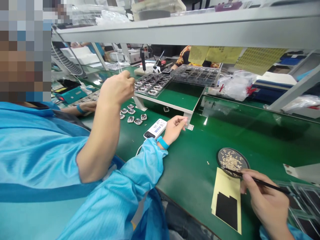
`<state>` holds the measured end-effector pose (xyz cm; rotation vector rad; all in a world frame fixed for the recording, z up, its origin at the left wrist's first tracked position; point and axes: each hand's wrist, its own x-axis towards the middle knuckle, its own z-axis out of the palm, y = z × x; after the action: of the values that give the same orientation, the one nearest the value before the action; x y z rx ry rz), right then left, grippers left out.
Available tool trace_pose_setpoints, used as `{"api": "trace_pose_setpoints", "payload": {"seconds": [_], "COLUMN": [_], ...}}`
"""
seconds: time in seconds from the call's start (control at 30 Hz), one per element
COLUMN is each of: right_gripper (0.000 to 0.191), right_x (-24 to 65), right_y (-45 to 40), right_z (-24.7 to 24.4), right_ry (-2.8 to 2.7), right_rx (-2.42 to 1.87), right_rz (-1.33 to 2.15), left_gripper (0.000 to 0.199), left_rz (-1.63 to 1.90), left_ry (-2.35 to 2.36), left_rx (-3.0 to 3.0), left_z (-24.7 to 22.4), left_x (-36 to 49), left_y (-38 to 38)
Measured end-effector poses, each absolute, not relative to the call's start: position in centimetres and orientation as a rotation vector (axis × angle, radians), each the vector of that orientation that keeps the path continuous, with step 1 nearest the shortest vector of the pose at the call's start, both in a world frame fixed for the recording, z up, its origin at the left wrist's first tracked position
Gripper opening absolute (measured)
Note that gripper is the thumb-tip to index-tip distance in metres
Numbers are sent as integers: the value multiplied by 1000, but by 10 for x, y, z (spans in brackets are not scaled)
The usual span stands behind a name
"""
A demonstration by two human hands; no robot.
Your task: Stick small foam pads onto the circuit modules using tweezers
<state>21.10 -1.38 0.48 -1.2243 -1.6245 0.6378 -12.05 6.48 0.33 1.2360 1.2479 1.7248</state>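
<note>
The right hand (267, 203) is pinching a slim black tool (260, 181) between thumb and fingers, and its fine tip is reaching across the lower edge of a round, dark mesh dish (220, 158); whether the tip is touching the dish is hard to tell. The dish is sitting on a glossy green bench mat (225, 133) and is holding a loose heap of small beige pieces (231, 161). Just below it, a pale yellow paper sheet (223, 180) is carrying a black rectangular pad (226, 211).

The left hand (175, 128), wearing a teal wrist strap (163, 142) below a light-blue sleeve, is lying empty and loosely curled just beside a white rectangular device (155, 129). Small silver parts (133, 115) are lying beyond that device.

To the left, a co-worker in a light-blue smock (37, 160) is raising one pinched hand (117, 88), while their other hand (86, 106) is resting on the bench. Two dark-slotted trays (196, 75) are sitting farther back.
</note>
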Motion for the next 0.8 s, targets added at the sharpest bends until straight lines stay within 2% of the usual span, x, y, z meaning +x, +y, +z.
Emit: {"api": "trace_pose_setpoints", "payload": {"seconds": [0.13, 0.2, 0.27, 0.8], "right_gripper": [23, 23, 22, 27], "right_x": [213, 215, 216, 216], "right_y": [-15, -16, -17, -14], "right_z": [-1, -4, -5, -8], "right_ry": [-1611, -1609, -1609, -1580], "right_rx": [-1231, -1219, -1215, -1239], "right_rz": [755, 791, 800, 811], "left_gripper": [54, 45, 23, 22], "left_rz": [1461, 1317, 1223, 942], "left_ry": [1326, 1316, 1289, 1340], "left_rx": [1344, 1405, 1468, 1831], "left_z": [-5, -12, -18, -22], "left_x": [-107, -100, -95, -85], "left_y": [58, 56, 54, 44]}}
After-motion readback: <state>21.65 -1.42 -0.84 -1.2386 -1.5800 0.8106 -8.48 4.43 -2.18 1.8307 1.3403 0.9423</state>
